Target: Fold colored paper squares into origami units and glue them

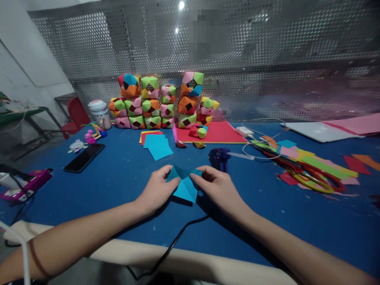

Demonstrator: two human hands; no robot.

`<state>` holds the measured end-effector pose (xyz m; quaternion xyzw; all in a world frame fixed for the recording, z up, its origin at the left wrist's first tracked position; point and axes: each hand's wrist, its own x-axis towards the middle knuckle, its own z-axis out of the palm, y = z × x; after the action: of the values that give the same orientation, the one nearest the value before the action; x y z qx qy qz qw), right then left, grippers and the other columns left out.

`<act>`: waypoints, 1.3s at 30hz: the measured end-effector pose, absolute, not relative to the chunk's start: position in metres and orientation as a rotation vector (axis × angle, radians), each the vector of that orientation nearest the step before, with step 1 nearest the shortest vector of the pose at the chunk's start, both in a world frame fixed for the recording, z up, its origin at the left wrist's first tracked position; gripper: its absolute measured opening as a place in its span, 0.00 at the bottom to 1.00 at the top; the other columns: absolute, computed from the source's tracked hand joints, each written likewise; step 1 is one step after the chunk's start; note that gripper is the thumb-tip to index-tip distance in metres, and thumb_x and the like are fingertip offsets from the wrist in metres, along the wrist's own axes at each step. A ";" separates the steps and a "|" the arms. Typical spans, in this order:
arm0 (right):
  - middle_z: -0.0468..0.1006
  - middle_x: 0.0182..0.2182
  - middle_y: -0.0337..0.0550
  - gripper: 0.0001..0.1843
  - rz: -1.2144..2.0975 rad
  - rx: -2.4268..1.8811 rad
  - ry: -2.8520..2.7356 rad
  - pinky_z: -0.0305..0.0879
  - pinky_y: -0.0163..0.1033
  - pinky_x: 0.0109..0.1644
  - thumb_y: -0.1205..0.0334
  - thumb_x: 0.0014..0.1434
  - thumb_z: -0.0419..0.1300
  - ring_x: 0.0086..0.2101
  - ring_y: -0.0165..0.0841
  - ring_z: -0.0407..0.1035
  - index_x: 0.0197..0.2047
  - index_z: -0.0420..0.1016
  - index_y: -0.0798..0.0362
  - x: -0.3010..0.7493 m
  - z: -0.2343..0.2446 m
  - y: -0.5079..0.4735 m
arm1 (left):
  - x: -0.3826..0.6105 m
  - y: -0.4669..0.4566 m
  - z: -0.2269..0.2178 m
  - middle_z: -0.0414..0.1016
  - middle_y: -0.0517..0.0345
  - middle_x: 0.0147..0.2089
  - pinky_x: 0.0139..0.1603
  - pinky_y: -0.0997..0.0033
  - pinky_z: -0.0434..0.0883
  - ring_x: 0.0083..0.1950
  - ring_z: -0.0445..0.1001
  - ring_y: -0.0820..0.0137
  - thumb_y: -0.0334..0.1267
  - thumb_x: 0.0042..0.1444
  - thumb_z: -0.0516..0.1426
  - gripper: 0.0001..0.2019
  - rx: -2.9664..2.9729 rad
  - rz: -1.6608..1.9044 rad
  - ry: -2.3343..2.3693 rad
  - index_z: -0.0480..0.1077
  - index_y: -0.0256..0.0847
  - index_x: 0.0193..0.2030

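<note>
A blue sheet of paper (186, 190), creased and partly folded, is held just above the table between both hands. My left hand (158, 188) pinches its left edge between thumb and fingers. On the opposite edge, my right hand (218, 186) grips it in the same way, thumb on top. The paper's upper edge curves up between the thumbs. Just beyond lie two small folded paper pieces, a red one (181, 145) and an orange-brown one (198, 145). A dark blue glue gun (219, 156) with a clear stick stands behind my right hand.
Stacked folded-paper cubes (151, 105) line the back by a perforated metal panel (252, 59). Blue squares (157, 145) and red sheets (219, 132) lie before them. Scissors (314, 174) rest among paper scraps at right. A phone (84, 157) and purple power strip (28, 186) are left. A black cable (178, 239) crosses the front edge.
</note>
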<state>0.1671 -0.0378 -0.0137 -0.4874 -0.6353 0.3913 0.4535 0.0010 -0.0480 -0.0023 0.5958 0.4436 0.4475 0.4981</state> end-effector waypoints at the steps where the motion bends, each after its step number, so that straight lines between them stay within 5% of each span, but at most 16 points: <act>1: 0.62 0.18 0.34 0.15 0.964 -1.203 -1.562 0.54 0.32 0.23 0.50 0.51 0.58 0.21 0.26 0.56 0.29 0.71 0.55 0.167 -0.014 -0.038 | 0.001 -0.048 -0.002 0.70 0.61 0.32 0.34 0.76 0.65 0.31 0.65 0.76 0.32 0.51 0.53 0.04 1.429 1.080 1.071 0.68 0.36 0.34; 26: 0.62 0.19 0.34 0.14 1.081 -1.135 -1.546 0.52 0.32 0.23 0.51 0.52 0.58 0.21 0.26 0.55 0.29 0.69 0.55 0.166 -0.015 -0.039 | 0.004 -0.049 0.001 0.67 0.63 0.28 0.29 0.77 0.61 0.27 0.62 0.77 0.28 0.45 0.53 0.05 1.268 1.040 1.079 0.66 0.35 0.32; 39: 0.67 0.23 0.36 0.12 0.915 -1.084 -1.622 0.57 0.32 0.25 0.55 0.52 0.58 0.24 0.27 0.59 0.37 0.71 0.54 0.167 -0.014 -0.042 | 0.001 -0.051 0.004 0.70 0.61 0.36 0.37 0.76 0.63 0.35 0.65 0.74 0.36 0.55 0.51 0.10 1.518 0.960 1.089 0.70 0.40 0.41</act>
<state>0.1674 -0.0418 -0.0139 -0.4430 -0.6629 0.3740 0.4737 0.0005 -0.0512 0.0035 0.6269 0.4496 0.3964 0.4976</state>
